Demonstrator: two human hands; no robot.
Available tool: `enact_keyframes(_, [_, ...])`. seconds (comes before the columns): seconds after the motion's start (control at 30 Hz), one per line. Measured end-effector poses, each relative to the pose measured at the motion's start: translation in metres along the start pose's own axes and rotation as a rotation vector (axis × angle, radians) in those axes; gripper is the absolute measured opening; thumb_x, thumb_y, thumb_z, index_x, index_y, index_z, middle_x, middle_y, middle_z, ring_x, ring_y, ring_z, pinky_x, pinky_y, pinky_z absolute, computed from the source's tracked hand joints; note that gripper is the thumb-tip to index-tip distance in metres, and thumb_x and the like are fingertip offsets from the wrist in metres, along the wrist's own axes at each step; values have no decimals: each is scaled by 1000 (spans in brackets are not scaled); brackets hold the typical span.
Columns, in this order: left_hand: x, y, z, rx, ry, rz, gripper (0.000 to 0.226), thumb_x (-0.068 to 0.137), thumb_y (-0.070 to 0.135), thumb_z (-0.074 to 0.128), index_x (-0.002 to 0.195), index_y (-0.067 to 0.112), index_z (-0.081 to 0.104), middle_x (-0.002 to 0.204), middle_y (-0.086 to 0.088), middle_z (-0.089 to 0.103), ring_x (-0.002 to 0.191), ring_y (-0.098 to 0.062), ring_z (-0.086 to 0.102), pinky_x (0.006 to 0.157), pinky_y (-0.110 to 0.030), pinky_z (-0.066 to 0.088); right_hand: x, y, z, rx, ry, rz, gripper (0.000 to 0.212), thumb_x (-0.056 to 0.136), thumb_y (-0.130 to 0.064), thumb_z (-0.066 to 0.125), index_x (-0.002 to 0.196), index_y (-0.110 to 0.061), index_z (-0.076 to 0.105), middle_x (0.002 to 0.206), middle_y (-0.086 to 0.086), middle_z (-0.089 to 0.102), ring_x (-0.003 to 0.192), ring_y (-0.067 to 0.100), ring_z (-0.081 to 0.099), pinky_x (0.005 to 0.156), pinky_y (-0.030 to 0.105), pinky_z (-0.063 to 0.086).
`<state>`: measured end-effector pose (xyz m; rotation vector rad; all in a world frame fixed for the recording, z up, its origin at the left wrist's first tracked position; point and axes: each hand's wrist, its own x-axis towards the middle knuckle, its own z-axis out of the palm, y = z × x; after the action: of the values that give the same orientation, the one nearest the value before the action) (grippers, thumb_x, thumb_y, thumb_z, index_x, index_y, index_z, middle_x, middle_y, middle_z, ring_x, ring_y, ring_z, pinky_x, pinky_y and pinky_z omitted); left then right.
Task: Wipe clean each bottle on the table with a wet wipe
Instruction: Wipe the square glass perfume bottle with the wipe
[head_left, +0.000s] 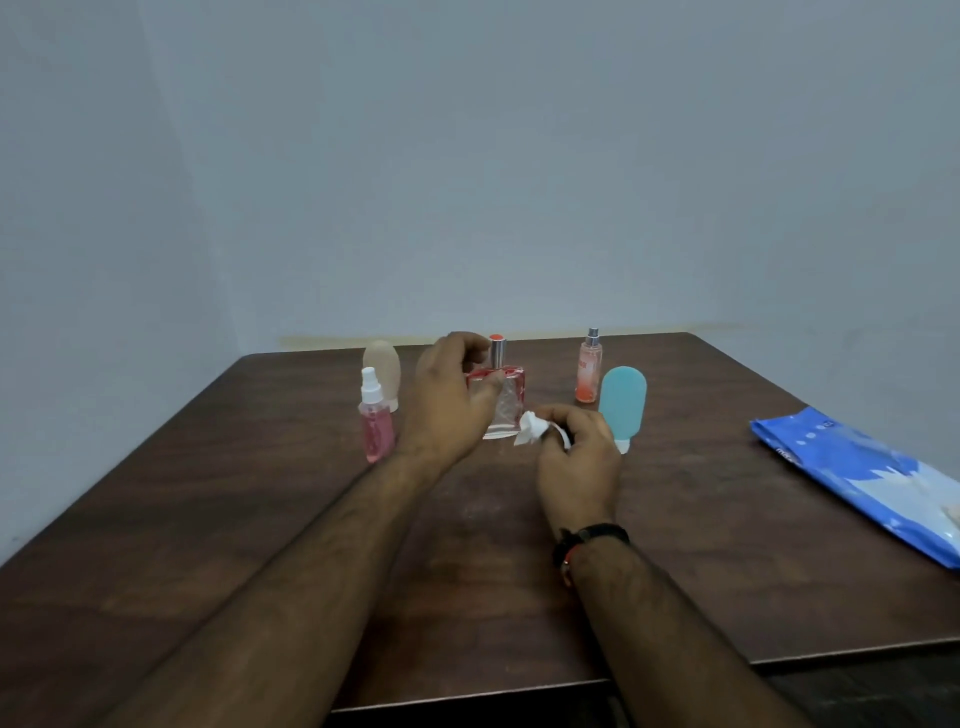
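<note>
A square clear perfume bottle (506, 402) with red edges and a silver cap stands upright at the table's middle. My left hand (452, 400) grips it from the left side, fingers curled round its shoulder. My right hand (576, 457) pinches a crumpled white wet wipe (532, 428) right by the bottle's lower right corner. A pink spray bottle (375, 421) and a beige tube (383, 371) stand to the left. An orange spray bottle (588, 369) and a blue tube (622, 405), cap down, stand to the right.
A blue pack of wet wipes (857, 478) lies flat at the right edge of the dark wooden table (234, 519). Grey walls close in behind and at the left. A dark band circles my right wrist.
</note>
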<state>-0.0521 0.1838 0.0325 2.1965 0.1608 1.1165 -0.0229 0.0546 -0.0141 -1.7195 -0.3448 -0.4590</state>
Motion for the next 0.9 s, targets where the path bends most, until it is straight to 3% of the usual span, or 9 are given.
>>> enact_keyframes(0.1, [23,-3,20,42,-59,-196,45,87,23,73,128,16,57,122,0,64,111,-17,60,96,-29,48,0,1,1,-6,-13,-2,25,84,4,58,94,-14,73,102,2,64,94,13,56,84,18,40])
enact_keyframes(0.2, [41,-8,31,67,-92,-264,49,90,28,69,135,16,53,125,1,64,113,-17,59,91,-26,43,0,2,3,-10,-31,2,26,86,3,58,95,-17,72,102,-2,62,90,7,54,76,8,36])
enact_keyframes(0.33, [53,-13,34,20,-113,-302,31,91,28,69,120,21,62,105,2,72,92,-12,65,68,-15,44,1,2,4,-2,-30,10,26,87,2,57,95,-18,72,101,-5,61,89,5,52,78,12,37])
enact_keyframes(0.4, [53,-16,31,18,-111,-286,26,89,28,73,113,23,65,98,4,72,88,-10,67,64,-11,42,1,2,5,1,-25,9,26,87,1,57,95,-19,72,101,-5,60,89,5,52,79,14,38])
enact_keyframes(0.6, [38,-21,18,-25,-105,-234,27,84,29,78,110,28,69,91,13,71,92,-6,68,88,-31,57,0,1,7,12,-15,-9,24,87,2,58,96,-16,72,104,-1,63,93,9,55,84,20,42])
enact_keyframes(0.7, [30,-19,7,-59,-111,-222,24,83,29,80,104,32,69,86,19,69,86,3,68,86,-29,59,0,1,6,1,-9,-26,24,87,1,59,96,-17,72,104,-1,63,95,10,55,83,17,42])
enact_keyframes(0.77, [23,-18,-2,-102,-134,-225,23,81,28,82,98,33,69,83,16,71,79,4,69,82,-28,61,-1,1,6,15,17,-58,23,86,1,60,94,-17,72,102,1,64,93,10,55,79,6,38])
enact_keyframes(0.83, [17,-18,-11,-174,-162,-255,23,78,26,84,96,28,70,83,6,73,81,-6,72,81,-34,62,-2,-1,5,24,47,-107,23,84,2,60,93,-16,73,99,2,64,92,13,57,77,0,36])
enact_keyframes(0.9, [12,-18,-19,-231,-173,-289,24,75,25,87,94,24,72,81,-1,74,82,-17,74,79,-40,63,-4,-3,6,18,62,-162,24,85,1,61,94,-17,73,98,1,64,93,15,59,81,8,42])
